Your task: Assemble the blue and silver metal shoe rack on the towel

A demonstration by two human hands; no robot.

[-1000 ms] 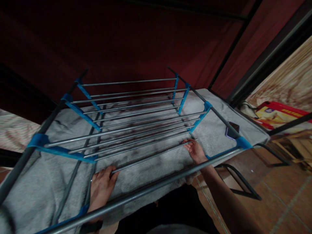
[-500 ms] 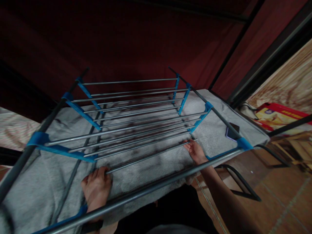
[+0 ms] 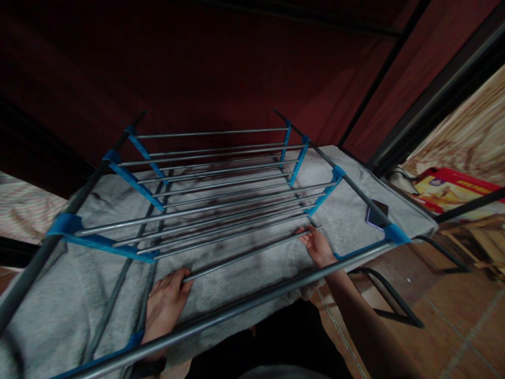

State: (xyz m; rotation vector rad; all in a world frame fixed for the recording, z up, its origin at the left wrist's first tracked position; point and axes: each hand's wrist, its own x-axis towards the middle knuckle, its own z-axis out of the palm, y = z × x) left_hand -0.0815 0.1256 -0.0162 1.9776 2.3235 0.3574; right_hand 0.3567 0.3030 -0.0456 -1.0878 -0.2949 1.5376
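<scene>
A loose metal rod [image 3: 248, 256] lies level between my two hands, above the grey cloth. My left hand [image 3: 168, 297] is closed around its left end. Near its right end, my right hand [image 3: 315, 246] grips it, and a short tip sticks out past the fingers. Around both hands stands a rack [image 3: 221, 210] of grey tubes, with several metal rods fixed in blue plastic brackets. A blue bracket [image 3: 361, 251] on the near right carries no short rods. The rack's thick front bar [image 3: 244, 308] passes over both my forearms.
Grey fleecy cloth [image 3: 327, 216] covers the surface under the rack. A phone [image 3: 376, 213] lies on it at the right. Beyond are a red and yellow box [image 3: 453, 189], a wooden crate [image 3: 473, 239] and a tiled floor [image 3: 453, 326]. A dark red panel [image 3: 221, 68] stands behind.
My left hand has shifted a little to the right along the left end of the rod. My right hand and the rod have moved only slightly right.
</scene>
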